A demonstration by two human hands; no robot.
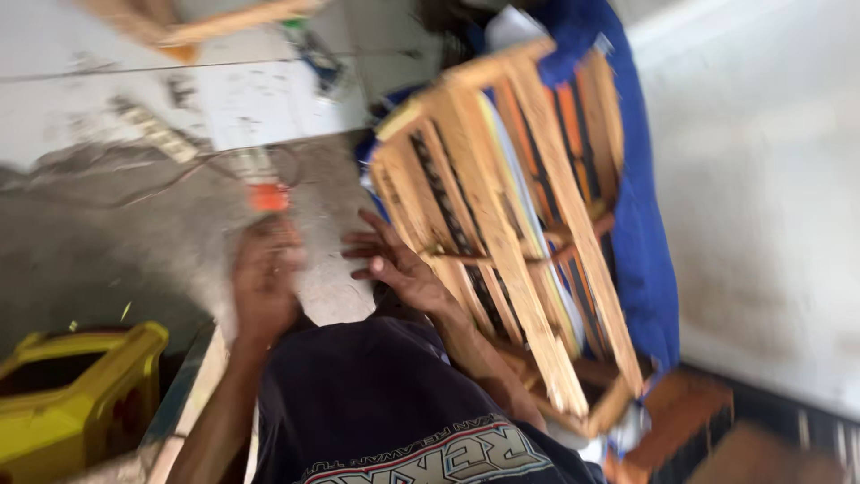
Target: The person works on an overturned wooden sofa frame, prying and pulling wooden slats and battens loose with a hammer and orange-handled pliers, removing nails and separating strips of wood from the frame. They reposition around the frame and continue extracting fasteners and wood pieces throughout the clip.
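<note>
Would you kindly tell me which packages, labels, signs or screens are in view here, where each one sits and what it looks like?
Printed lettering on the dark shirt: bottom centre, below both hands, white block letters edged in red.
Small orange-and-white object: on the grey floor just beyond the left hand, too blurred to tell whether it is a package.
No signs or screens show.

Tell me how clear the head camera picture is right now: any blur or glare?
Head view: motion blur smears everything, worst on the left hand and the orange tool by it; the wooden frame is soft-edged; the pale wall looks washed out; the right hand is slightly clearer.
</note>
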